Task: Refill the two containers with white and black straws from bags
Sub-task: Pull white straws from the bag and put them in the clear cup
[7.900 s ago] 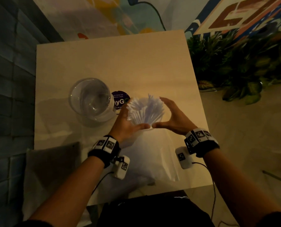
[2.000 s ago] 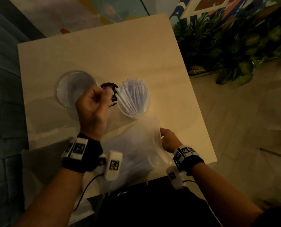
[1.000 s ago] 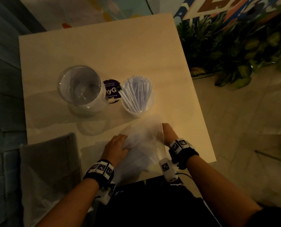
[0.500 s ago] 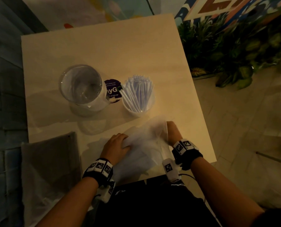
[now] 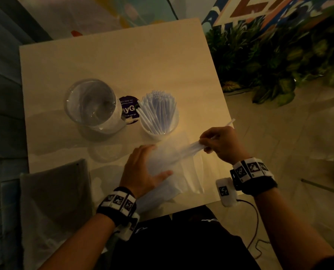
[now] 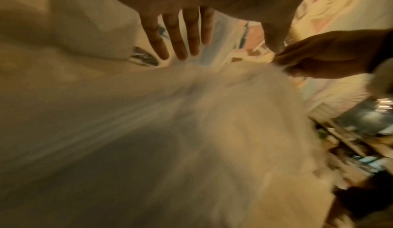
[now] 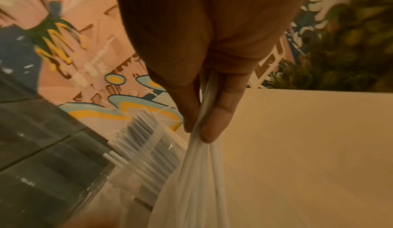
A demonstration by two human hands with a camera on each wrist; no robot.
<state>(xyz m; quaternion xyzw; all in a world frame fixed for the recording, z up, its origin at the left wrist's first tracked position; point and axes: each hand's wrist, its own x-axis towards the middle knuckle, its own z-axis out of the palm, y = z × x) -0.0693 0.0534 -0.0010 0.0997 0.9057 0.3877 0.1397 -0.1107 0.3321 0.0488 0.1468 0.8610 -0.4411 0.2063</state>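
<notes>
A clear container [image 5: 159,131] packed with white straws [image 5: 159,112] stands mid-table, also visible in the right wrist view as a straw-filled container [image 7: 144,141]. To its left is an empty clear container [image 5: 91,103]. A translucent bag [image 5: 172,168] lies at the table's near edge. My left hand [image 5: 142,170] lies flat on the bag with straight fingers [image 6: 180,35]. My right hand [image 5: 218,142] pinches a small bunch of white straws [image 7: 202,161] half out of the bag's mouth, one straw end [image 5: 231,121] sticking out past the hand.
A purple round sticker [image 5: 129,110] sits between the containers. A grey bag [image 5: 53,203] hangs off the table's near left corner. Green plants [image 5: 279,61] stand right of the table [image 5: 123,61], a painted wall behind, dark tiles to the left.
My right hand has moved right, away from the bag's mouth, drawing a bunch of white straws with it. My left hand has flattened on the bag. The containers have not moved.
</notes>
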